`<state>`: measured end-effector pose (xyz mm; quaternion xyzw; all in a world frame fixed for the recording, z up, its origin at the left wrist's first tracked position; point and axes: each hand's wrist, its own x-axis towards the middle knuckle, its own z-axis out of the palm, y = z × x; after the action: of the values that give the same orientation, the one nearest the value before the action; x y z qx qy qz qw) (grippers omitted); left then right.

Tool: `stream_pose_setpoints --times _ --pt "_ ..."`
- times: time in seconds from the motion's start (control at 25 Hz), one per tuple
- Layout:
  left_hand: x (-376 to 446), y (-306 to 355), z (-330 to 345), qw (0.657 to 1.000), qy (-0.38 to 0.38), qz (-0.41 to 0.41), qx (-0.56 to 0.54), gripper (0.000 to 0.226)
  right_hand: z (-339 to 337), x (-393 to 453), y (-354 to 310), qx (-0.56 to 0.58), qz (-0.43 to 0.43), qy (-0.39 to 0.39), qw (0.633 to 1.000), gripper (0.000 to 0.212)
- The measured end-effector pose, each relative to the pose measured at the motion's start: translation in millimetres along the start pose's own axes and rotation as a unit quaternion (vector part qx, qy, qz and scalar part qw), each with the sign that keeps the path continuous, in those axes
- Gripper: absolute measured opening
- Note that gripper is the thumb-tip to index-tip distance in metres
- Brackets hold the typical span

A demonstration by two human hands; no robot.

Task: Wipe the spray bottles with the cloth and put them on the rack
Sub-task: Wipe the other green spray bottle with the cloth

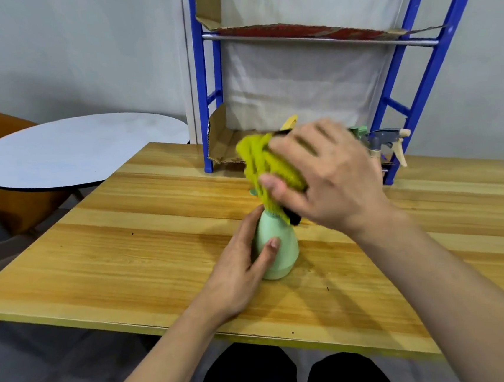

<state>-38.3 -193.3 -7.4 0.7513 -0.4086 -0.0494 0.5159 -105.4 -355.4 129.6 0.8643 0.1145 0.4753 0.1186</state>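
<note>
At a wooden table (156, 231), a left hand (236, 269) grips a pale green spray bottle (276, 250) upright while the right hand (332, 177) clutches a yellow cloth (266, 164) over its hidden nozzle. Beyond, at least one wiped-looking bottle (384, 144) sits on the blue rack (435, 59), partly blocked from view.

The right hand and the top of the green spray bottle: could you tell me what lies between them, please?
In the head view, the yellow cloth lies between the right hand and the top of the green spray bottle.
</note>
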Motion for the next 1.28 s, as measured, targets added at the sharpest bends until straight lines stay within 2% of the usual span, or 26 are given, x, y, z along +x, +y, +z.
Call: stream_pose_setpoints --times 0.08,0.24,0.32,0.4,0.44,0.48,0.52,0.56,0.6,0.64,0.68,0.76,0.8,0.84,0.88,1.0,1.04,1.08,1.12,1.16,1.2,1.28 --pt "1.9 1.8 0.2 1.000 0.002 0.005 -0.001 0.058 13.2 -4.3 0.0 0.012 -0.044 -0.072 0.996 0.062" --pt "4.6 -0.7 2.3 1.000 0.008 0.011 0.004 0.053 22.5 6.6 -5.4 0.023 -0.030 -0.068 0.997 0.051" --pt "3.9 -2.7 2.3 1.000 0.006 0.002 0.011 0.061 23.8 14.6 -14.9 0.018 0.023 -0.048 0.998 0.044" --pt "2.7 -0.3 0.5 1.000 0.001 -0.001 0.018 0.065 29.7 19.7 -18.5 0.046 0.123 -0.043 0.990 0.045" --pt "1.3 2.0 0.2 1.000 -0.001 0.001 0.018 0.065 30.1 23.3 -17.5 0.103 0.204 -0.039 0.973 0.050" --pt "-0.3 3.5 -0.6 1.000 -0.005 0.004 0.016 0.065 28.7 29.1 -13.2 0.196 0.307 -0.016 0.931 0.054" --pt "-1.5 5.3 -1.2 1.000 -0.010 0.006 0.012 0.065 23.0 36.5 -8.2 0.284 0.414 0.030 0.864 0.055" --pt "-2.2 6.6 -1.7 1.000 -0.017 0.009 0.011 0.067 14.9 40.3 -3.0 0.320 0.494 0.085 0.804 0.054" --pt "-2.4 7.7 -2.4 1.000 -0.023 0.009 0.012 0.067 6.8 40.9 0.2 0.316 0.520 0.120 0.784 0.052" --pt "-2.2 7.0 -2.8 1.000 -0.025 0.008 0.011 0.067 1.1 37.2 2.0 0.295 0.493 0.122 0.809 0.048" --pt "-1.7 7.7 -3.1 1.000 -0.026 0.007 0.010 0.066 -2.3 30.7 2.3 0.279 0.420 0.095 0.858 0.043" --pt "-0.6 8.8 -1.9 1.000 -0.018 0.008 0.002 0.061 -3.8 21.0 -7.6 0.203 0.249 -0.030 0.946 0.037" --pt "0.1 7.7 -0.6 1.000 -0.010 0.012 -0.005 0.055 -0.1 17.0 -13.8 0.135 0.172 -0.091 0.972 0.040" --pt "0.7 6.8 0.2 1.000 -0.004 0.017 -0.010 0.051 7.5 13.4 -19.3 0.078 0.124 -0.126 0.981 0.044" --pt "1.0 6.2 0.7 1.000 0.003 0.020 -0.010 0.049 16.2 11.7 -23.5 0.045 0.109 -0.121 0.986 0.045" --pt "1.6 5.7 0.1 1.000 0.005 0.020 0.000 0.051 25.3 16.9 -29.3 0.043 0.163 -0.026 0.985 0.043" --pt "1.4 5.8 -0.1 1.000 0.002 0.021 0.004 0.050 24.5 19.8 -26.7 0.106 0.215 0.001 0.971 0.044" --pt "0.3 6.5 -0.4 1.000 -0.001 0.021 0.009 0.051 22.4 24.0 -21.8 0.213 0.298 0.037 0.930 0.046" --pt "-0.5 6.6 -0.8 1.000 -0.003 0.020 0.010 0.053 17.8 29.1 -17.3 0.320 0.384 0.090 0.861 0.045" --pt "-0.8 7.0 -0.6 1.000 -0.006 0.018 0.009 0.056 14.6 28.9 -12.7 0.369 0.452 0.141 0.799 0.043" --pt "-1.1 6.6 -0.6 1.000 -0.009 0.016 0.008 0.059 10.6 24.2 -11.4 0.368 0.490 0.164 0.773 0.041" --pt "-2.1 7.0 -0.9 1.000 -0.006 0.014 0.006 0.062 6.9 6.5 -14.9 0.328 0.467 0.150 0.807 0.036"
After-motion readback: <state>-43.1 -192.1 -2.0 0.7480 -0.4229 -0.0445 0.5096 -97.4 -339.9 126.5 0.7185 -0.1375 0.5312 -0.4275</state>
